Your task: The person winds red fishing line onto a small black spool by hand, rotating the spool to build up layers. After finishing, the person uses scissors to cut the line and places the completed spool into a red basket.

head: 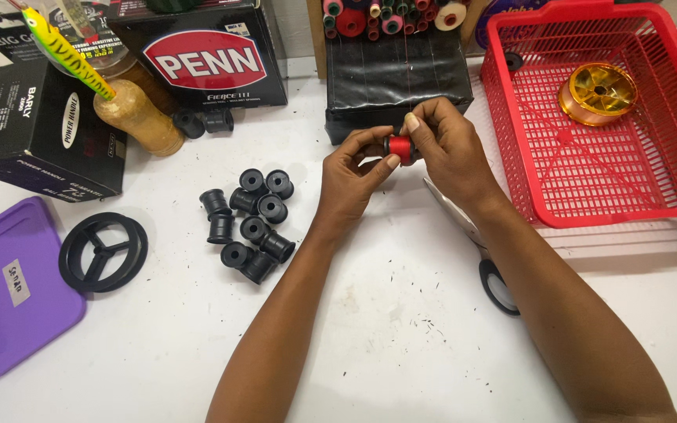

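Note:
Both hands meet over the white table (401,313), pinching a small spool wound with red thread (400,147). My left hand (352,176) grips the spool's left end with thumb and fingers. My right hand (448,149) covers its right end, fingers curled over the top. A cluster of several empty black spools (249,225) lies on the table to the left of my left hand. Scissors (479,251) with a black handle lie partly hidden under my right forearm.
A red plastic basket (667,200) holding a gold reel spool (598,93) stands at the right. A black box of coloured thread spools (398,74) sits behind the hands. Black cartons (37,129), a cork handle (139,117), a black ring (103,252) and a purple lid (9,290) fill the left.

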